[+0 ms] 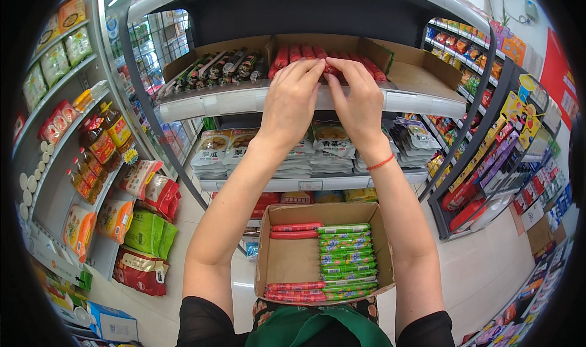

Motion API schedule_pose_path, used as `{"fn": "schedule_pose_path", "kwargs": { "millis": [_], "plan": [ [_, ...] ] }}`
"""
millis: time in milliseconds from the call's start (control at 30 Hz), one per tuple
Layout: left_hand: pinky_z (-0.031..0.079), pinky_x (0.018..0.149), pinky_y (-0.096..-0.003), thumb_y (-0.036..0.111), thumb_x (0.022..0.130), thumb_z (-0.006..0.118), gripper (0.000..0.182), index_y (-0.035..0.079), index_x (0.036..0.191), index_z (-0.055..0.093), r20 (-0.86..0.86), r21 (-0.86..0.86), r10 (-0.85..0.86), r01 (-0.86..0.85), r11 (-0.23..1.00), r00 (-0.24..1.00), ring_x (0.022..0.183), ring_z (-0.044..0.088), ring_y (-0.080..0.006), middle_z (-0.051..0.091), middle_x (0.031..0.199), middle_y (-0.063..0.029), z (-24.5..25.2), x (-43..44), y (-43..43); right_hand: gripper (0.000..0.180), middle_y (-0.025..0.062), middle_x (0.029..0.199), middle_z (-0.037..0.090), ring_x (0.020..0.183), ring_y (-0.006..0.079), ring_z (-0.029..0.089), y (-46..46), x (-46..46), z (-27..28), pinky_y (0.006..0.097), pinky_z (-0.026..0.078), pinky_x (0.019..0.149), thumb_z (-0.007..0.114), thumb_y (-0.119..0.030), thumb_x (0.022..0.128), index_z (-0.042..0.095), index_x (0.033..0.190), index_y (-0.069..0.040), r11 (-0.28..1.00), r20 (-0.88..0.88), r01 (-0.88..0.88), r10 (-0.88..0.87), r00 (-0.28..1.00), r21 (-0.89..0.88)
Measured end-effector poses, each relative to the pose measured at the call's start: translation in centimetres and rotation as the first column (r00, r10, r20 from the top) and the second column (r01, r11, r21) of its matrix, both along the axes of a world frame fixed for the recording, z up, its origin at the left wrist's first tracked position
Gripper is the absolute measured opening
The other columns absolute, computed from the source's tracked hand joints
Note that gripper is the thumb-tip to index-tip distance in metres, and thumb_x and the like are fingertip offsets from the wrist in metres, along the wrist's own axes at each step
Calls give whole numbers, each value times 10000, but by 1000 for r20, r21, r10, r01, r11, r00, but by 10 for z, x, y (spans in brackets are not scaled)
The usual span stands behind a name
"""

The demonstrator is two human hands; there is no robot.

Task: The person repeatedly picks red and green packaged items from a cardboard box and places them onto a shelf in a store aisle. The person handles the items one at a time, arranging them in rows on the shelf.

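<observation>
On the upper shelf, red-wrapped sausages (pixel 282 56) lie side by side in a cardboard tray (pixel 339 40). My left hand (pixel 292 99) reaches over them, its fingertips at the sausages; whether it grips any is hidden. Red wrapping shows between the thumb and forefinger of my right hand (pixel 359 92), which closes on the sausage ends. The fingertips of both hands nearly meet. Below my forearms, an open cardboard box (pixel 290 260) rests against my front. Inside it, green-wrapped sausages (pixel 347 255) are stacked on the right, with a few red-wrapped sausages (pixel 295 228) at the far and near left.
Dark-wrapped sausages (pixel 229 67) fill the tray's left section; bare cardboard (pixel 412 67) shows in the right one. The white shelf edge (pixel 210 108) runs under my wrists. Pouches (pixel 332 141) are stacked below. Oil bottles (pixel 100 141) stand left, a wire rack (pixel 485 173) right.
</observation>
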State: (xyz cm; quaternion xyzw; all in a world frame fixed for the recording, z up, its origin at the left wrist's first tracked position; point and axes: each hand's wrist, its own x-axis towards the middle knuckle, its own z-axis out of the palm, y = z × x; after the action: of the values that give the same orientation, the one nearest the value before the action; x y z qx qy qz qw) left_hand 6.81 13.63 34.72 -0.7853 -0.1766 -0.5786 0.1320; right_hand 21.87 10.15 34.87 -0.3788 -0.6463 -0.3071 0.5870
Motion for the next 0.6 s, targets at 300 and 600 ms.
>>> {"fn": "schedule_pose_path", "kwargs": {
  "millis": [300, 600],
  "plan": [
    [477, 1036, -439, -17, 871, 672, 372, -24, 1243, 678, -9, 71, 41, -41, 997, 999, 1179, 615, -334, 664, 1228, -142, -1, 7, 7, 240, 124, 1075, 730, 989, 319, 709, 14, 4, 0, 385, 563, 856, 708, -33, 910, 719, 1149, -42, 999, 14, 42, -42, 999, 1],
    [460, 1047, -447, -5, 864, 653, 387, -23, 1250, 677, -26, 113, 120, -117, 987, 992, 1221, 581, -324, 647, 1253, -138, -3, 11, 8, 270, 145, 1123, 742, 1035, 326, 709, 14, 5, -1, 394, 564, 898, 702, -35, 916, 734, 1184, -33, 997, 35, 71, -70, 997, -25]
  ]
}}
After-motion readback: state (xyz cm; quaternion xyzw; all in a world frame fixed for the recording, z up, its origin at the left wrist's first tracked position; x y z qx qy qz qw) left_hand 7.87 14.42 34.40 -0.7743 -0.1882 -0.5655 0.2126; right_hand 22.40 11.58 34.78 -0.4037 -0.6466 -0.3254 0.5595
